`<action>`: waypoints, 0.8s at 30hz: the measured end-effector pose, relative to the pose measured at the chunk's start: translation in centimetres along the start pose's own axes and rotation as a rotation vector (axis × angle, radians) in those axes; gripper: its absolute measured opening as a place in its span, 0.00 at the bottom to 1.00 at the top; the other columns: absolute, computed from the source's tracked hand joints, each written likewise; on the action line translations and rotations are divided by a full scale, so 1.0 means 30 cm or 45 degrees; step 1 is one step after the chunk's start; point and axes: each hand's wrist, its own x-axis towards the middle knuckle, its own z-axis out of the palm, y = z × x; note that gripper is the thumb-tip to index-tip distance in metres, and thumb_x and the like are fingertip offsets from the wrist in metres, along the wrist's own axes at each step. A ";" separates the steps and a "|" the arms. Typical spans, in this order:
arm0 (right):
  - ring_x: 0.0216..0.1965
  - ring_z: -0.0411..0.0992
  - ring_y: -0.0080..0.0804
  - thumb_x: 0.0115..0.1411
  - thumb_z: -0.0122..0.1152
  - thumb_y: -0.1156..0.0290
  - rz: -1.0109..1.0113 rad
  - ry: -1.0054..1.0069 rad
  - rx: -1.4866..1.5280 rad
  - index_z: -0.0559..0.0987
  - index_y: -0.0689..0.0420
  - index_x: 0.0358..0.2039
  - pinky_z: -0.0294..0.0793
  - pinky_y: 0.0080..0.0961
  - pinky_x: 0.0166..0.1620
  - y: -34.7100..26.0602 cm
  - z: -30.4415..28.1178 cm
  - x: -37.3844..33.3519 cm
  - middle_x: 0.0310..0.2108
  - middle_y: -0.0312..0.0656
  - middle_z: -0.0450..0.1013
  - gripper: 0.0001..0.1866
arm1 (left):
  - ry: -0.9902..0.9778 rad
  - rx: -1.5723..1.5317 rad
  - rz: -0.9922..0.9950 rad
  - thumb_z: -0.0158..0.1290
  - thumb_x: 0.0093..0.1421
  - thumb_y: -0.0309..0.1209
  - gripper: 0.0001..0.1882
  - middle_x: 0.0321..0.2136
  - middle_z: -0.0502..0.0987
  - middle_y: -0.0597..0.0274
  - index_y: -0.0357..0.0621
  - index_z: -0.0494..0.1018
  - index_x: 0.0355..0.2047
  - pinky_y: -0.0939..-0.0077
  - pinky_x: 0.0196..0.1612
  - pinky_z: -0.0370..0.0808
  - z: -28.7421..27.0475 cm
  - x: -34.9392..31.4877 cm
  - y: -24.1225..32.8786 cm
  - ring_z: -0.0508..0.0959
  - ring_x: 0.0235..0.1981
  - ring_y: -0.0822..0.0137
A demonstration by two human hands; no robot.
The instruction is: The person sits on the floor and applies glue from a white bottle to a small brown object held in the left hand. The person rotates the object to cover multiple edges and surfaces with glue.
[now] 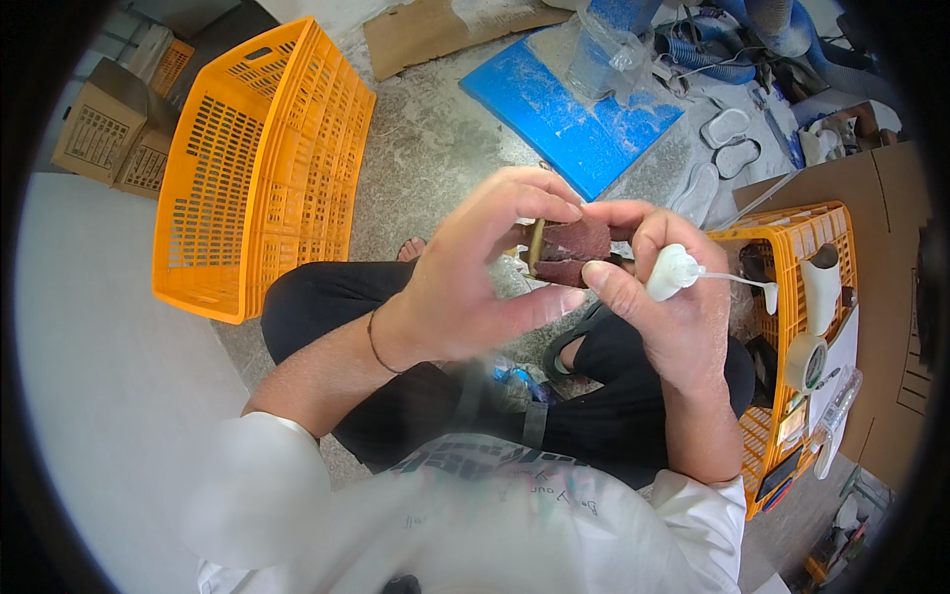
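Note:
In front of my chest, both hands hold a short cylinder wrapped in reddish-brown, rough-looking sandpaper. A dark uneven seam runs across its face, and a yellowish rim shows at its left end. My left hand curls around that left end, fingers over the top and thumb below. The right hand pinches the right end between thumb and fingers. Tucked in the same right hand is a white squeeze bottle with a thin, bent nozzle pointing right. Fingers hide part of the cylinder and most of the bottle.
Yellow plastic crates stand at the left. On my right, another yellow crate bears a tape roll, a white bottle and a phone. Ahead lie a dusty blue board and sandals.

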 end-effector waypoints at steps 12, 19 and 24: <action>0.44 0.75 0.27 0.53 0.72 0.77 0.021 0.006 -0.106 0.66 0.56 0.24 0.75 0.26 0.47 -0.002 0.010 -0.004 0.46 0.48 0.79 0.18 | 0.040 -0.093 -0.191 0.59 0.61 0.18 0.19 0.53 0.71 0.52 0.33 0.72 0.53 0.66 0.58 0.76 -0.010 -0.005 0.034 0.76 0.55 0.62; 0.44 0.76 0.29 0.52 0.73 0.76 0.013 -0.025 -0.009 0.66 0.56 0.23 0.75 0.28 0.48 0.019 0.005 0.009 0.46 0.48 0.79 0.19 | 0.065 -0.112 -0.194 0.59 0.61 0.18 0.21 0.52 0.73 0.52 0.32 0.72 0.55 0.65 0.58 0.77 -0.014 -0.008 0.025 0.78 0.54 0.61; 0.44 0.76 0.30 0.51 0.74 0.76 0.008 -0.035 -0.052 0.66 0.56 0.22 0.76 0.29 0.48 0.029 -0.004 0.021 0.46 0.49 0.80 0.20 | 0.122 -0.138 -0.266 0.60 0.61 0.19 0.32 0.52 0.74 0.52 0.33 0.62 0.64 0.64 0.59 0.77 -0.011 -0.007 0.019 0.77 0.55 0.61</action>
